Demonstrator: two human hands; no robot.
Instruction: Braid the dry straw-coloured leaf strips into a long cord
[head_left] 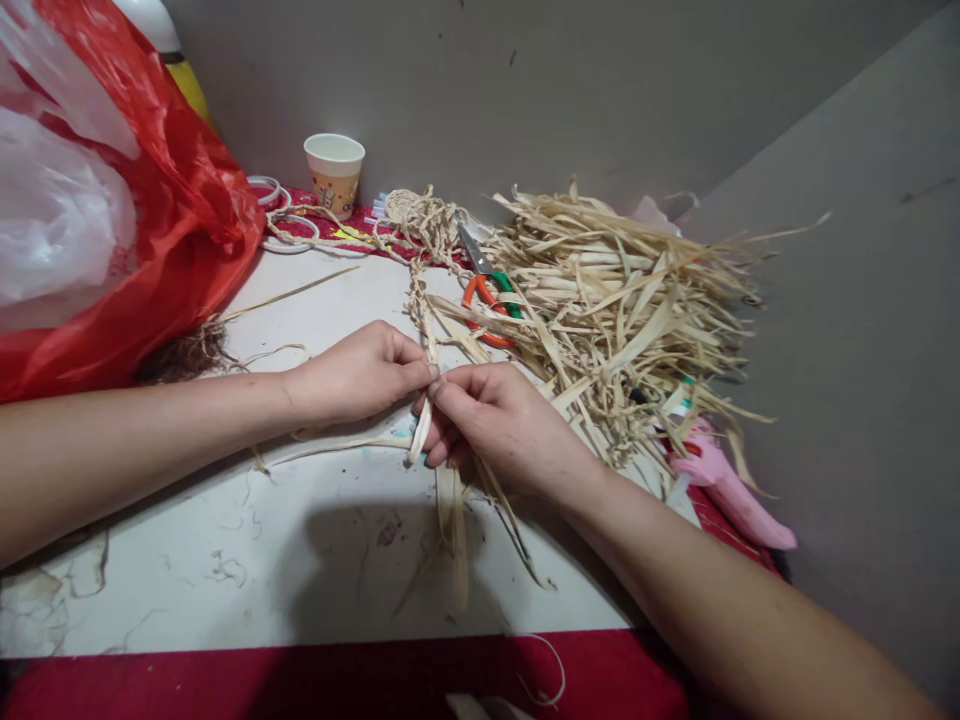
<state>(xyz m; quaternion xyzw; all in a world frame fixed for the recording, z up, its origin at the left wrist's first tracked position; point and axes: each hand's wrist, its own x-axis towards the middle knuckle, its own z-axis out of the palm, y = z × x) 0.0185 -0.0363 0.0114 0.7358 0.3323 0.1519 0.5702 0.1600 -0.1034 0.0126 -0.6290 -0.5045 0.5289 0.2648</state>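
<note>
My left hand (367, 372) and my right hand (491, 415) meet above the white board, thumbs and fingertips nearly touching. Both pinch the lower end of a twisted straw cord (421, 310), which runs up from my fingers to a tangle of cord (431, 222) at the back. Below the pinch a folded pale strip (420, 432) sticks out, and several loose strips hang under my right hand. Scissors (487, 300) with orange and green handles lie just beyond my hands, beside a large heap of dry straw strips (622, 290).
A red plastic bag (202, 220) fills the left side. A paper cup (335, 178) stands by the wall, near white rings (289, 235). At the right edge lies a pink glue gun (731, 485). Fibre scraps dot the white board (225, 610), which rests on red cloth (375, 680).
</note>
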